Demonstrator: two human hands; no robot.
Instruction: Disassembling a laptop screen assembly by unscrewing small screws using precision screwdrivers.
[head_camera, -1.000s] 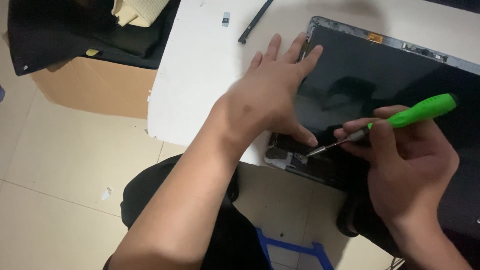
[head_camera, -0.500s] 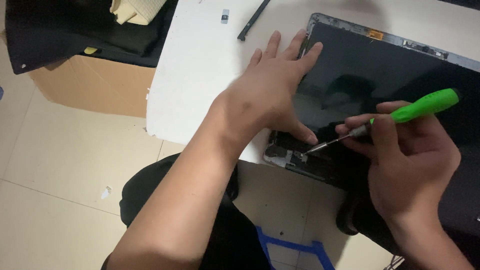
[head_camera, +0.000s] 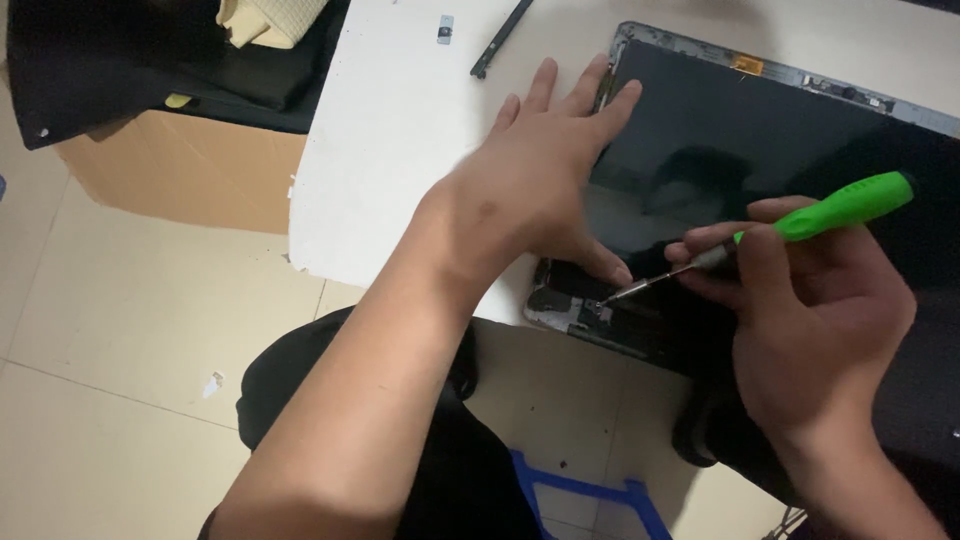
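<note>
Cardboard, brown: 1 box (head_camera: 180, 175) at far left on the tiled floor (head_camera: 110, 330), topped by dark fabric (head_camera: 130, 60) and a pale yellow cloth (head_camera: 265, 20), the cloth cut off by the top edge.

White tabletop (head_camera: 400, 140): carries 1 small grey metal piece (head_camera: 445, 28) and 1 thin dark strip (head_camera: 500, 40), both near the top edge and well apart from the hands.

Left hand (head_camera: 540, 190): palm down, fingers spread flat across the table and the left edge of the screen, thumb set just beside the hinge corner. Position matches that of 1 second ago; it acts as a brace.

Laptop screen panel (head_camera: 760, 140): dark, bezel off, lying flat at the table's near right, its lower left corner overhanging the table edge. Hinge bracket (head_camera: 585, 305) exposed at that corner.

Right hand (head_camera: 810, 300): thumb and fingers pinch 1 green-handled screwdriver (head_camera: 850, 205). Change noted: the tip has crept a little left along the bracket and now rests on it, so work on that fastener appears ongoing, not finished.

Not legible: any screw head under the tip; the panel's right side, cut off; blue frame (head_camera: 590, 490) below, partly hidden.
</note>
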